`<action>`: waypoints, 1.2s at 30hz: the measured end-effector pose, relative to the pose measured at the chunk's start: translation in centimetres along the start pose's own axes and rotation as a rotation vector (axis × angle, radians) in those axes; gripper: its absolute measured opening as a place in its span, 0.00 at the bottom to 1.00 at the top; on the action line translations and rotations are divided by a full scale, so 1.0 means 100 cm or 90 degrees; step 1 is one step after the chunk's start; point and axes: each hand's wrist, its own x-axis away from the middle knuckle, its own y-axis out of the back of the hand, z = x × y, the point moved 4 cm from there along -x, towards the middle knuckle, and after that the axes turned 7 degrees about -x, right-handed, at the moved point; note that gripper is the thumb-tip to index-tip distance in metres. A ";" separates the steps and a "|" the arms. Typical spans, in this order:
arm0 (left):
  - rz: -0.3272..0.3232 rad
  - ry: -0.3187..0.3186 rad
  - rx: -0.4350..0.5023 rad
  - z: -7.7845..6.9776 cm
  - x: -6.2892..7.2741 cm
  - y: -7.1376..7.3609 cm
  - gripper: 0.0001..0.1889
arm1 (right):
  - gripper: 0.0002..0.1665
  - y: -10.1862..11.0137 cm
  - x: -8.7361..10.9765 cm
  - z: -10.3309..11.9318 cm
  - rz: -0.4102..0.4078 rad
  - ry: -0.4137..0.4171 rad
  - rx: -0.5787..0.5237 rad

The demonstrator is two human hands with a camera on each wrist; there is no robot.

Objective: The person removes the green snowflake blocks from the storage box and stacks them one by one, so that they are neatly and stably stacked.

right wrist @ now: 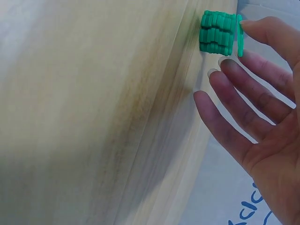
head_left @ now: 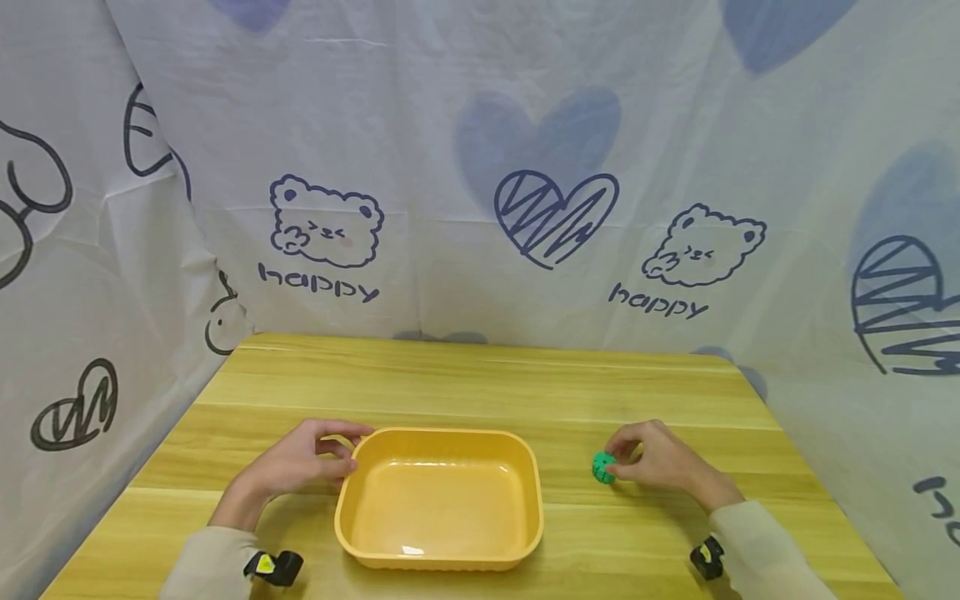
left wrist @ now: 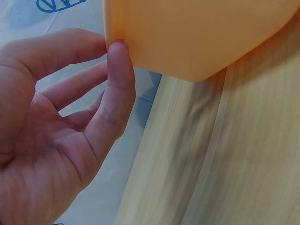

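A yellow plastic basin (head_left: 438, 508), with rounded corners and nothing inside, sits in front of me. My left hand (head_left: 307, 458) pinches its left rim between thumb and fingers; the left wrist view shows the basin's outer wall (left wrist: 187, 42) beside the fingertips. Right of the basin stands a small stack of green notched plastic discs (right wrist: 218, 33). My right hand (head_left: 652, 458) is at this stack, its thumb and index finger pinching one thin green disc (right wrist: 240, 36) by the edges, at the stack's end. The other fingers of that hand extend loosely.
A wooden table (head_left: 480, 383) carries everything. Behind it and at both sides hangs a pale cloth (head_left: 435, 150) printed with hearts and bears. Each wrist wears a small black device, such as the left one (head_left: 283, 568).
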 end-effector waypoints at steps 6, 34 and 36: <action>-0.001 0.004 0.004 -0.001 0.001 0.000 0.28 | 0.09 0.000 0.000 0.002 -0.003 0.001 0.001; -0.005 0.012 -0.005 -0.002 0.003 0.001 0.28 | 0.12 -0.003 -0.002 0.001 -0.020 -0.021 0.029; -0.005 0.014 -0.004 -0.002 0.002 0.001 0.28 | 0.12 -0.002 -0.002 0.002 -0.020 -0.020 0.030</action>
